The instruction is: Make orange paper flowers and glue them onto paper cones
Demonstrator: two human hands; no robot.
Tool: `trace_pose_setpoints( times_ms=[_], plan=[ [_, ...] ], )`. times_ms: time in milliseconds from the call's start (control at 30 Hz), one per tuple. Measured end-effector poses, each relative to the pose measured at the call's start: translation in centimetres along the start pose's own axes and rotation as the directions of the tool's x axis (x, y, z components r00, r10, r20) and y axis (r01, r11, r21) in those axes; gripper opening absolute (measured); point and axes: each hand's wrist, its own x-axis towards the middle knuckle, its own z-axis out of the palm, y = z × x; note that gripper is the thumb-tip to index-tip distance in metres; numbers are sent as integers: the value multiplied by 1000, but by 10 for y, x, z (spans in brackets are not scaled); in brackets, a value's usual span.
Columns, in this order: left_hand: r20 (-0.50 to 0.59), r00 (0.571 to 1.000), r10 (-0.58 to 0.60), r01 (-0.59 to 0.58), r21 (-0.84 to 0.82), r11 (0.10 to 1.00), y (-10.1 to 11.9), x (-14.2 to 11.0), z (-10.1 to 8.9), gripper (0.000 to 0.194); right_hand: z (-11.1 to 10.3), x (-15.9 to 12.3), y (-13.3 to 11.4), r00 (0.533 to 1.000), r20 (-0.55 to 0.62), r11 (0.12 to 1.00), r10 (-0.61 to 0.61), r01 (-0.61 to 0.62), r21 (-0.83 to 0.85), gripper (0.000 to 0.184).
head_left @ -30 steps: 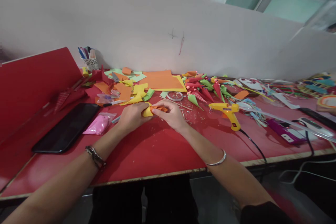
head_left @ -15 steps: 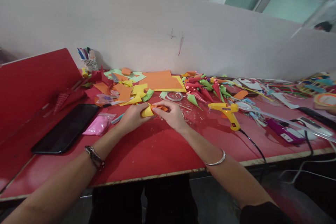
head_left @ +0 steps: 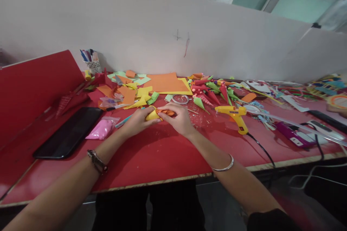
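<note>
Over the middle of the red table (head_left: 151, 155), my left hand (head_left: 137, 122) pinches a curled yellow paper piece (head_left: 152, 114). My right hand (head_left: 179, 119) is closed on an orange paper piece (head_left: 166, 111) that meets the yellow one. The fingers partly cover both, so I cannot tell whether they are joined. A light-blue stick (head_left: 123, 121) lies beside my left hand. Beyond the hands sits a clear round ring or lid (head_left: 180, 99). A yellow glue gun (head_left: 234, 115) rests on its side to the right, with a small red light on its handle.
A black phone-like slab (head_left: 67, 131) and a pink packet (head_left: 101, 129) lie at left. Paper scraps (head_left: 127, 94) and orange sheets (head_left: 164, 82) spread at the back. Small coloured paper cones (head_left: 213, 92) are heaped behind the glue gun. A purple power strip (head_left: 292, 135) stands at right.
My right hand has turned slightly, and more of the orange paper shows between the fingers. The head of a person behind the partition at far right has gone from view.
</note>
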Motion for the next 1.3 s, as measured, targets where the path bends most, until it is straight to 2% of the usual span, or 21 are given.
trace_pose_setpoints(
  times_ms=[300, 500, 800, 900, 1067, 1300],
  plan=[
    [-39, 999, -2, -1, -71, 997, 1, 0, 0, 31, -1, -2, -5, 1000, 20, 1000, -19, 20, -21, 13],
    [-136, 991, -13, 10, -25, 1000, 2, 0, 2, 30, -3, 0, -4, 1000, 17, 1000, 9, -9, 5, 9],
    [-115, 993, -9, 7, -22, 1000, 3, 0, 3, 18, -3, -1, -4, 998, 55, 1000, -27, 26, 12, 8],
    [-121, 993, 3, -5, -21, 1000, 2, 0, 3, 17, -3, -2, -5, 999, 54, 1000, 6, -7, 17, 9],
    [-131, 991, -14, 15, 8, 1000, 3, 0, 3, 21, -2, -3, -5, 994, 25, 992, 103, -105, 65, 26],
    [-192, 981, -5, 13, 39, 999, -3, 0, 6, 24, -1, -1, -6, 997, 18, 995, 73, -75, 72, 14]
  ],
)
